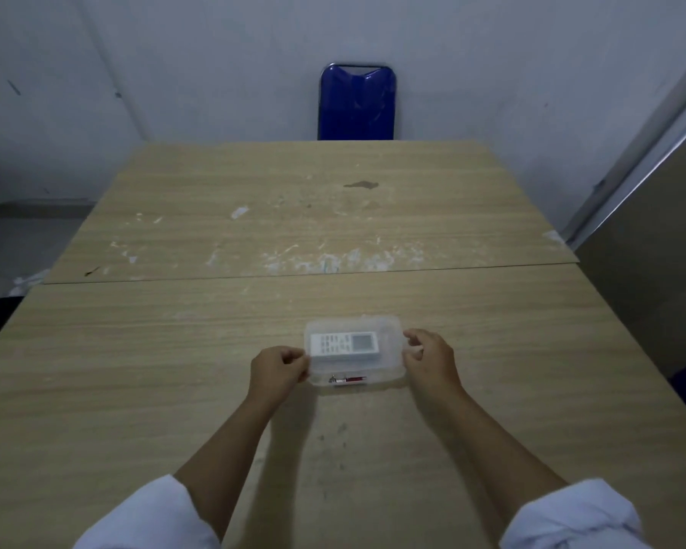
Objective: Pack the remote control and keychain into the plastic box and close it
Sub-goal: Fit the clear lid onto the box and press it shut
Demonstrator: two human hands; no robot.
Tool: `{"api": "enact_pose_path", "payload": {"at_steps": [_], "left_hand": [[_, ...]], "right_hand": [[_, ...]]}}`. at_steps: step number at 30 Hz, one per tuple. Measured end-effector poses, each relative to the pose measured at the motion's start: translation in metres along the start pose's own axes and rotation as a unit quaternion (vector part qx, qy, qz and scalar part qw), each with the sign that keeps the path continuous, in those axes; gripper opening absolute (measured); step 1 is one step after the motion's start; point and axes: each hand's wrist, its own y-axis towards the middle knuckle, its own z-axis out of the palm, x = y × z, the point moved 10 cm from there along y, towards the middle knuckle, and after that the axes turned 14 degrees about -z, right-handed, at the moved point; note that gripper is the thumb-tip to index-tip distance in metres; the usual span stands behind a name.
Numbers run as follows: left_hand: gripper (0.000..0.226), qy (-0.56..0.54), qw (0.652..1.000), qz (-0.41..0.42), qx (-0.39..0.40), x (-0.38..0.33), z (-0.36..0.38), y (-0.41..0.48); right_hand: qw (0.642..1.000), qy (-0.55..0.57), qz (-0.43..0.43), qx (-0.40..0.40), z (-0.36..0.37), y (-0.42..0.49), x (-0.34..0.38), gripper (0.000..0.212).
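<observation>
The clear plastic box (355, 352) sits on the near half of the wooden table (175, 370), straight ahead of the person, with the white remote control (344, 345) lying lengthwise inside it and the keychain (347, 378), a small metal and red piece, along its near wall. A translucent lid seems to lie over the box already, though whether it is snapped down all round cannot be told. The left hand (280, 370) has its fingers curled and pinching the box's left end; the right hand (428, 356) curls its fingers against the right end, thumb on top. The step in hand looks like the closing: pressing both short ends down evenly, then running the thumbs along the long edges, should seat the rim without tilting the box or shifting the keychain under the lip. Nothing crowds the work. The table around the box is bare except for white scuffs and a dark stain (361, 185) on the far half, and a blue chair (356, 103) stands well apart at the far edge.
</observation>
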Motion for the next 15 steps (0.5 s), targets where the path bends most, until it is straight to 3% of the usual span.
{"api": "enact_pose_path", "payload": {"at_steps": [6,15], "left_hand": [[0.028,0.15,0.983,0.079,-0.076,-0.014,-0.001,-0.011],[0.037,0.192,0.975,0.073,-0.083,-0.006,0.003,-0.005]], "right_hand": [[0.994,-0.091,-0.003,0.055,0.015,0.001,-0.006,0.043],[0.991,-0.115,-0.028,0.062,0.025,0.003,-0.007,0.04]]}}
